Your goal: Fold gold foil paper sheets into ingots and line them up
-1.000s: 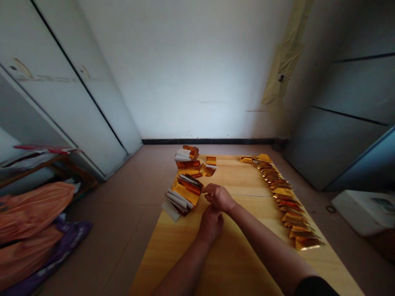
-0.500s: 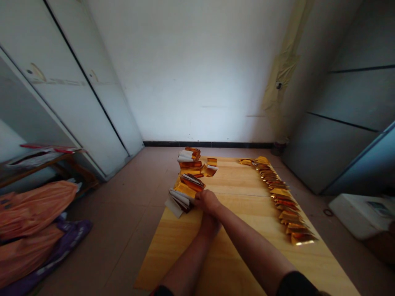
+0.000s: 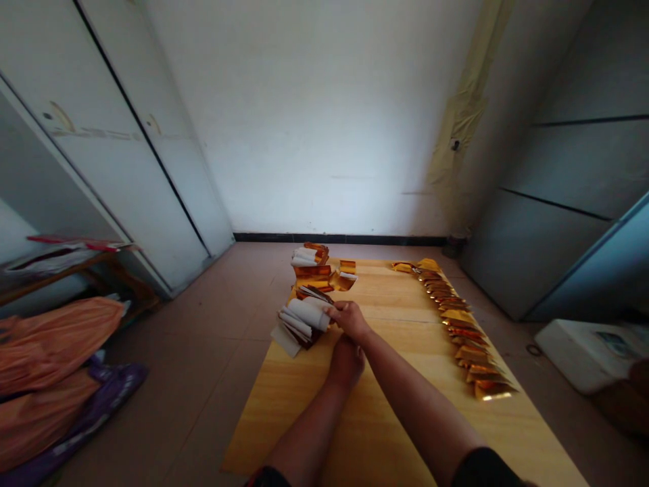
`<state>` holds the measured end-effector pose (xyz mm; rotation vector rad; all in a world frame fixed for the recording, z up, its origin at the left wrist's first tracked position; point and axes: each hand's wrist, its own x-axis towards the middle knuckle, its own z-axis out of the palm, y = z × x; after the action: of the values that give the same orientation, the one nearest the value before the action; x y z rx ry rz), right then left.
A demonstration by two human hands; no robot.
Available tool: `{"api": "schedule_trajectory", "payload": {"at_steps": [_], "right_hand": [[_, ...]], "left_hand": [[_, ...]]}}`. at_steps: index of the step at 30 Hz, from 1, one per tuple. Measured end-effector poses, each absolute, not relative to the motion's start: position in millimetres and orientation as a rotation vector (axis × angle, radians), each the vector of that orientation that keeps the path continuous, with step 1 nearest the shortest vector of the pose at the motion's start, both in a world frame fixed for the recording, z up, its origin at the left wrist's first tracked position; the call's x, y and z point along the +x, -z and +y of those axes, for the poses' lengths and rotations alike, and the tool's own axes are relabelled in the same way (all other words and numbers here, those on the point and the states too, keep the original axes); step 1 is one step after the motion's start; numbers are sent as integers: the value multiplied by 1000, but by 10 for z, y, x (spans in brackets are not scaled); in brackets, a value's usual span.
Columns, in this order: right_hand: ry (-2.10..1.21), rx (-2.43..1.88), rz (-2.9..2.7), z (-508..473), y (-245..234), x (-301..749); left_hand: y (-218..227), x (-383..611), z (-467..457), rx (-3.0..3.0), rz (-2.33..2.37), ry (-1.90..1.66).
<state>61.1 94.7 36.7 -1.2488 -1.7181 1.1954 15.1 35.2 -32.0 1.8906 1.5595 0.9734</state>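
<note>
My right hand (image 3: 351, 319) pinches the edge of a curled sheet of gold foil paper (image 3: 310, 314), its pale backing turned up. Just below it, my left hand (image 3: 347, 362) is closed near the wooden table's surface, and its fingers are mostly hidden, so I cannot make out what they hold. Under and beside the lifted sheet lies a loose stack of foil paper (image 3: 297, 326) with pale edges fanned out. Behind that are more curled gold sheets (image 3: 313, 276), and a small bent gold piece (image 3: 346, 277) lies to their right.
A long row of folded gold paper pieces (image 3: 459, 331) runs along the right side of the wooden table (image 3: 395, 406). A white box (image 3: 583, 355) stands on the floor at right. Orange and purple bags (image 3: 61, 365) lie at left, by a low shelf (image 3: 116, 267).
My right hand has moved up a little and now has a sheet lifted at the stack, pale side showing. The left hand stays almost in place.
</note>
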Motion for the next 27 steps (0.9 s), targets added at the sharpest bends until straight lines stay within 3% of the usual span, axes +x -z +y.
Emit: {"api": "schedule_trajectory", "payload": {"at_steps": [6,13,21,27], "right_hand": [[-1414,-1073,-1259,965,-419,881],[-1556,-1007,-802,719,-325,1166],[-1461,-1449,-851,237,-163,1471],[-1585,-1433,-921,-97,-63,1485]], "left_hand": [[355,142,344,2084,1557,-977],[323,119,335,1740,1557,-1186],[168,62,272,1435,1306,-1268],[135,64,345,1151,1320,-1386]]}}
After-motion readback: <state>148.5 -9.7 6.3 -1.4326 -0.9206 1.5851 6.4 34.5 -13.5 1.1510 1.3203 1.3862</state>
